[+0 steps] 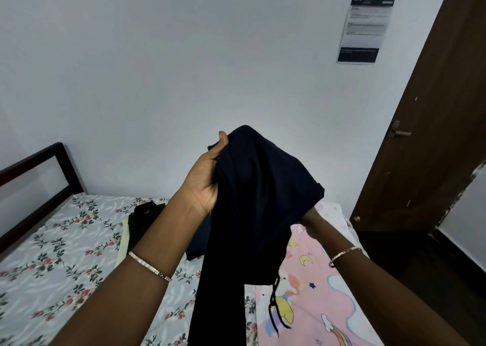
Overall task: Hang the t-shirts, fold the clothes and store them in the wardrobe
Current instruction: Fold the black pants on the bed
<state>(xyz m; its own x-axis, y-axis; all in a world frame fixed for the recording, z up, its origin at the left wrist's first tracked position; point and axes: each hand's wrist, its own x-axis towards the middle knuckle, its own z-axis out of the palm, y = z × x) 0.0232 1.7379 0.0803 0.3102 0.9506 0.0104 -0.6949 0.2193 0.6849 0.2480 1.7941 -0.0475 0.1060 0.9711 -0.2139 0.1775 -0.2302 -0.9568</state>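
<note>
I hold a dark navy garment (260, 203) with a drawstring up in front of me, above the bed (52, 253). My left hand (205, 177) grips its upper left edge, thumb up over the fabric. My right hand (311, 220) is mostly hidden under the cloth at its right side, and only the wrist shows. The garment drapes over that hand and hangs down toward the bottom of the view. Its cord (274, 309) dangles over the pink sheet.
Black and dark blue clothes (143, 220) lie on the bed beside a pale cloth (123, 243). A pink cartoon sheet (315, 280) covers the right part. A dark headboard (36, 185) stands left, a brown door (426, 135) right, and a notice (364, 28) hangs on the wall.
</note>
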